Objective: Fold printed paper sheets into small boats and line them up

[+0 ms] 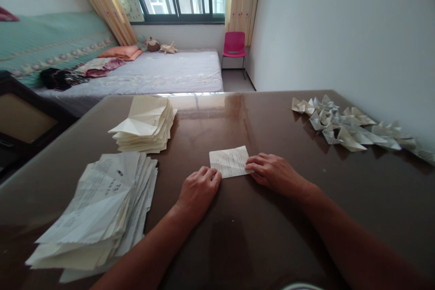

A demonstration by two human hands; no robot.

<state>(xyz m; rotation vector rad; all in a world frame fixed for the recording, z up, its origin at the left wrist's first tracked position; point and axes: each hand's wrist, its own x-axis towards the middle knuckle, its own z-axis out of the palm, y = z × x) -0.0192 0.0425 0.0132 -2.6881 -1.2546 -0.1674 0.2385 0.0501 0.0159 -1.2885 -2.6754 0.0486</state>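
A small folded sheet of printed paper [229, 162] lies on the brown table in front of me. At its lower left corner is my left hand [200, 189], fingers curled together and gripping the edge. My right hand [274, 170] pinches the paper's right edge, with the thumb tucked under the fingers. To the left of my left hand lies a tall, uneven stack of printed sheets [98, 199]. Behind that stack sits a second pile of creased, yellowish paper [144, 122]. Several folded paper boats [340, 122] are clustered at the table's far right.
The glossy brown table [217, 118] runs up to a bed [183, 70]. A pink chair [234, 47] stands near the window, and a white wall [346, 31] borders the right side. Dark wooden furniture [30, 118] is at the left. A round pale rim [301, 286] shows at the bottom edge.
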